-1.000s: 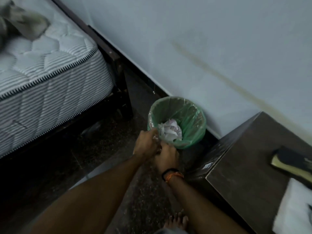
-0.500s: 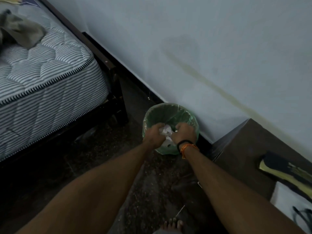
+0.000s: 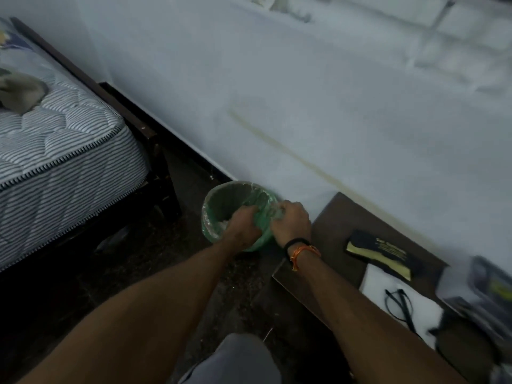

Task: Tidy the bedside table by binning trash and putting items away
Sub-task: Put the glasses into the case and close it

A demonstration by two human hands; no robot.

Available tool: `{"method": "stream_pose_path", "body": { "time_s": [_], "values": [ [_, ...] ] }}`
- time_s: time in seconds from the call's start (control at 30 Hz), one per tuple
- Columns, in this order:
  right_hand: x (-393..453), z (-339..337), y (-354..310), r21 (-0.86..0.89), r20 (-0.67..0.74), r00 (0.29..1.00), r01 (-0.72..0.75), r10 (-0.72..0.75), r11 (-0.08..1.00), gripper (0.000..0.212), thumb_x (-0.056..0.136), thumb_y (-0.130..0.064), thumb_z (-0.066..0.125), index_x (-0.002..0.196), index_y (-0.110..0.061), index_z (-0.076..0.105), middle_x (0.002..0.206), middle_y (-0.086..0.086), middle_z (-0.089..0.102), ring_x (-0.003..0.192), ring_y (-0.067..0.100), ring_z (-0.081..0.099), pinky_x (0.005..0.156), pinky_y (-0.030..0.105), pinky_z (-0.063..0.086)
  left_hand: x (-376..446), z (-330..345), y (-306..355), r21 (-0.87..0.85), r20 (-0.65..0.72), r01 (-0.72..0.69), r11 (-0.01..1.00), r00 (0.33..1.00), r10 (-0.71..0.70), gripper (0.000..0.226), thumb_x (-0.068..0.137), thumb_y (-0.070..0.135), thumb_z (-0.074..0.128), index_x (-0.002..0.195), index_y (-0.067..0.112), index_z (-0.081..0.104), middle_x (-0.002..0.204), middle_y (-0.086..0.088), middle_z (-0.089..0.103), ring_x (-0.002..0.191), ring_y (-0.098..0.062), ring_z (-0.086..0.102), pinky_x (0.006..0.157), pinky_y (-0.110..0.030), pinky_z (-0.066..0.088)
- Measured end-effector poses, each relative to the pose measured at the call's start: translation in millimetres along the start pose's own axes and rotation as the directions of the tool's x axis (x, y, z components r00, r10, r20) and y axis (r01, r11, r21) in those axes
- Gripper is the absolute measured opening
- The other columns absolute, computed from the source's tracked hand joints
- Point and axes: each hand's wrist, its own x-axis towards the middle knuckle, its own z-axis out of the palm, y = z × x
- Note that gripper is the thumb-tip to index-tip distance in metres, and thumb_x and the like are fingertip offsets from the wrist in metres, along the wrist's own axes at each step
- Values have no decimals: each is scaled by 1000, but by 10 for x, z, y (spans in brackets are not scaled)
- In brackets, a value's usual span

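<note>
Currently:
Change: crumpled paper now down in bin (image 3: 221, 200).
Fingers: left hand (image 3: 245, 225) and right hand (image 3: 291, 221) grip liner (image 3: 261, 214).
Desk (image 3: 332, 225): items remain.

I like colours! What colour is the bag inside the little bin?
Green, under a clear plastic rim: the bin liner shows best in the head view.

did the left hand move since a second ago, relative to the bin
Yes. The left hand was outside the green bin's near rim a second ago; now it reaches over that rim into the bin, gripping the liner beside the right hand.
</note>
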Motion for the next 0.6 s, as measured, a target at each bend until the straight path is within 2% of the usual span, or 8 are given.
{"method": "stream_pose_path", "body": {
  "time_s": [0.1,0.2,0.3,0.4,0.47,0.6],
  "values": [
    [-249,-311,138,-9,-60,998,33,-33,999,28,84,-10,57,111,-12,67,119,9,58,100,29,59,74,31,45,-275,27,412,3,-38,-102,995,994,102,47,86,7,61,132,1,56,134,-21,55,127,-35,50,104,-36,37],
    [-579,-610,338,5,-123,991,44,-43,999,32,86,-8,58,117,-10,66,119,9,59,107,28,58,85,37,50,-578,144,801,-1,-42,-219,976,975,219,36,86,10,60,121,4,64,122,-17,64,115,-32,58,92,-35,43],
    [-900,-822,592,17,-159,987,-2,5,1000,30,88,-9,55,115,-14,67,121,7,57,108,27,58,90,37,49,-832,311,1022,14,29,-333,943,943,332,23,87,23,55,95,9,69,93,-12,70,84,-28,64,71,-33,48],
    [-1209,-1027,915,10,-190,980,-58,59,998,32,87,-12,57,117,-15,66,124,6,57,110,27,57,92,37,48,-1044,498,1186,56,103,-408,911,910,401,19,74,23,48,79,14,64,81,-8,67,76,-30,63,67,-40,53],
    [-1408,-1165,1145,25,-201,974,-99,102,995,30,88,-12,58,116,-15,65,124,6,58,110,26,57,92,36,47,-1204,632,1329,89,127,-466,880,882,454,23,77,19,49,85,13,69,88,-11,70,83,-34,65,71,-39,54],
    [-1715,-1383,1586,58,-227,952,-199,207,978,29,86,-12,57,114,-15,66,121,6,61,110,29,58,92,37,48,-1413,946,1557,26,179,-458,889,877,447,37,82,9,58,117,4,68,119,-18,68,112,-34,61,97,-39,49]
  ]
}}
